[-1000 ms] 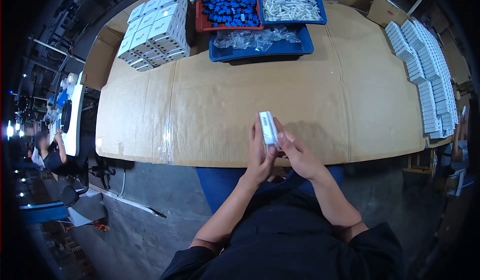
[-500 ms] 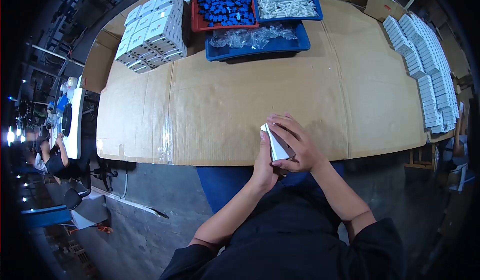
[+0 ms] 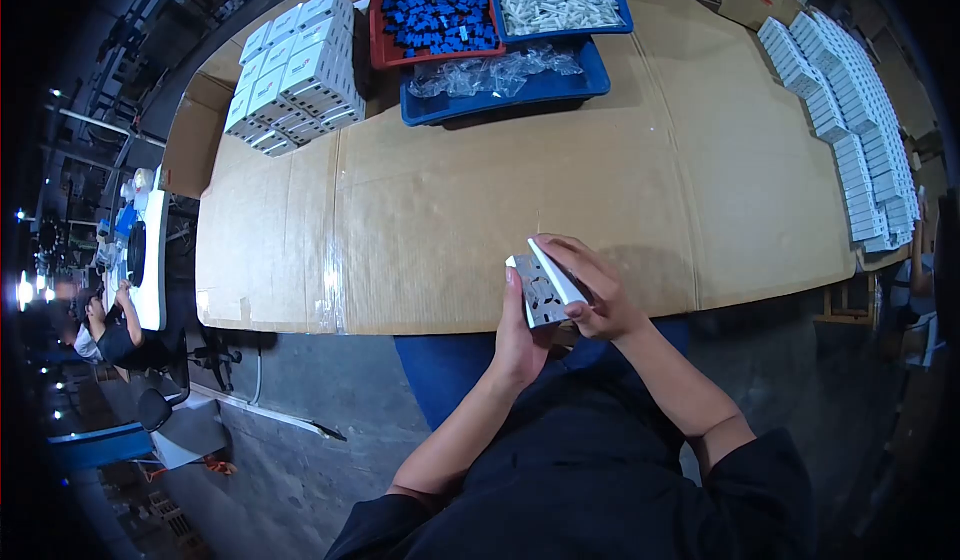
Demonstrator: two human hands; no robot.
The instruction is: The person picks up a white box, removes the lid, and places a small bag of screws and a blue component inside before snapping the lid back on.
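Note:
Between my hands, just over the near edge of the cardboard-covered table (image 3: 480, 220), are two flat rectangular pieces tilted apart. My left hand (image 3: 518, 345) has its fingers round a grey-faced block (image 3: 538, 290) with dark cut-outs and a white end, thumb along its left edge. On the other side my right hand (image 3: 600, 290) grips a white panel (image 3: 558, 272), fingers over its back and thumb at the lower corner. The two pieces come close together at the bottom; the fingers beneath are largely hidden.
White boxes (image 3: 300, 70) are stacked at the back left. Behind the table's middle sit a red tray (image 3: 378, 40) of blue parts, a blue tray (image 3: 625, 10) of white pieces and another blue tray (image 3: 430, 115) with clear plastic. White units (image 3: 850, 130) stand in rows at right; a person (image 3: 120, 335) is at far left.
The pieces were close together with a white side showing; now they are parted and the grey face with cut-outs shows. The view has shifted slightly.

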